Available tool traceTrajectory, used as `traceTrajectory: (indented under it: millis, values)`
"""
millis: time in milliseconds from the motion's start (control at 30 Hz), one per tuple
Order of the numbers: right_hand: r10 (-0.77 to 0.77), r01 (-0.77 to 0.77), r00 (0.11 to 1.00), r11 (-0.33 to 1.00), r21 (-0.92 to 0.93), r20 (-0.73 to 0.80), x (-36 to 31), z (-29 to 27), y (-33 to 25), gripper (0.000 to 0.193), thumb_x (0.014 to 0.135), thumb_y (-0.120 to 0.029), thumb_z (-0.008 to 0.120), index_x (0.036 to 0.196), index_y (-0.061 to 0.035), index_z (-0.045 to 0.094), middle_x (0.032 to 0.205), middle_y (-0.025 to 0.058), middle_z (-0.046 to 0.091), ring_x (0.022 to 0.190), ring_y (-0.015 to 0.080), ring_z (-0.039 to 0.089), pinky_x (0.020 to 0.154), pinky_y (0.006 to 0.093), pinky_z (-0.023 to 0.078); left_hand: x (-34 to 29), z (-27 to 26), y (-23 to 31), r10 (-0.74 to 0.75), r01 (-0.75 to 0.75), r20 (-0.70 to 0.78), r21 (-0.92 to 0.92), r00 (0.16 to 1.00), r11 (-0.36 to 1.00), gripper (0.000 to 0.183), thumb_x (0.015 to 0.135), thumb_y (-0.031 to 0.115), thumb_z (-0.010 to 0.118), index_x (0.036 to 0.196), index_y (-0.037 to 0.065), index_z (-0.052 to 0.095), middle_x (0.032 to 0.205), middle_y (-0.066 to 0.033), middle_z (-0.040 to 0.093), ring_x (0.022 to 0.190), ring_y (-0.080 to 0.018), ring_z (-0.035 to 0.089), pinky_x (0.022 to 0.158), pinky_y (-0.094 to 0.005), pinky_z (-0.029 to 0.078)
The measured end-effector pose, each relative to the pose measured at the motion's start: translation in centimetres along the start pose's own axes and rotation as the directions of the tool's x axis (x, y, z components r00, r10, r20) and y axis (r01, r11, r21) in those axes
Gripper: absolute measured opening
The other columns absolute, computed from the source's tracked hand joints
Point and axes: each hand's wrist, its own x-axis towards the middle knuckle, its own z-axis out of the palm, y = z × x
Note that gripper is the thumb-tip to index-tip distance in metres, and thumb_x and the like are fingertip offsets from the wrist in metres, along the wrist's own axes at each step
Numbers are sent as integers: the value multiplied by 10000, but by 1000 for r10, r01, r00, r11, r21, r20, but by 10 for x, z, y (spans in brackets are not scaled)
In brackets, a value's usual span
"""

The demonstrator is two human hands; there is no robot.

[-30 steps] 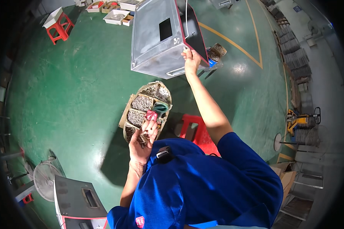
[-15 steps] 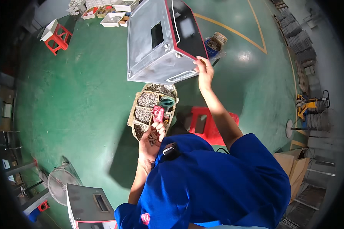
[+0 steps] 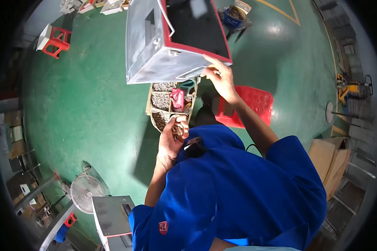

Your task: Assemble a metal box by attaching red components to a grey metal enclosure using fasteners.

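Note:
My left hand (image 3: 171, 136) is cupped with fingers curled around several small tan cylindrical pieces (image 3: 178, 131); their exact kind is too small to make out. Just beyond it stands a partitioned tray (image 3: 148, 104) filled with small metal-looking parts, along with a red packet (image 3: 177, 99) and a green item. Above the tray is a grey metal box (image 3: 155, 69) with a red-edged dark front panel (image 3: 197, 29), a square cutout and a white strip. My right hand (image 3: 222, 79) is at the box's near right corner, fingers apart, index fingertip against the red edge.
A red plastic stool (image 3: 253, 106) stands right of the tray. Beyond the box is a blue tub (image 3: 233, 17) of small parts. Another red stool (image 3: 56, 42) stands far left. A floor fan (image 3: 86, 193) and a second box (image 3: 113, 215) are at lower left.
The view has shifted, and the box shows more of its dark front. My right hand has gone from gripping the corner to a looser touch with index finger extended. My left hand still holds the pieces.

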Motion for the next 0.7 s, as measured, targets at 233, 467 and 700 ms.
traceTrajectory:
  millis: [233, 467, 700]
  values:
    - [31, -42, 976, 998, 45, 215, -18, 17, -30, 476, 834, -24, 606, 1291, -55, 479, 822, 82, 657, 751, 117, 620, 712, 264, 490, 5, -3, -12, -101, 94, 236, 41, 966, 995, 315, 971, 314, 406, 943, 36, 551, 588, -34, 467, 487, -83, 340, 383, -200, 236]
    - [24, -36, 895, 999, 19, 445, -44, 14, -53, 126, 770, -65, 650, 889, -23, 642, 758, 100, 623, 670, 182, 607, 617, 290, 480, 19, 9, -24, -94, 65, 164, 170, 982, 983, 315, 973, 305, 399, 1079, 40, 533, 730, -55, 559, 593, -113, 485, 475, -227, 358]
    - [-323, 476, 776, 863, -168, 542, -56, -7, -44, 167, 588, -190, 690, 692, -95, 600, 781, 26, 575, 863, 210, 536, 804, 377, 414, 48, 12, -37, -144, 143, 75, 8, 987, 990, 331, 960, 279, 383, 1186, 68, 502, 1046, -64, 598, 944, -176, 592, 814, -320, 492]
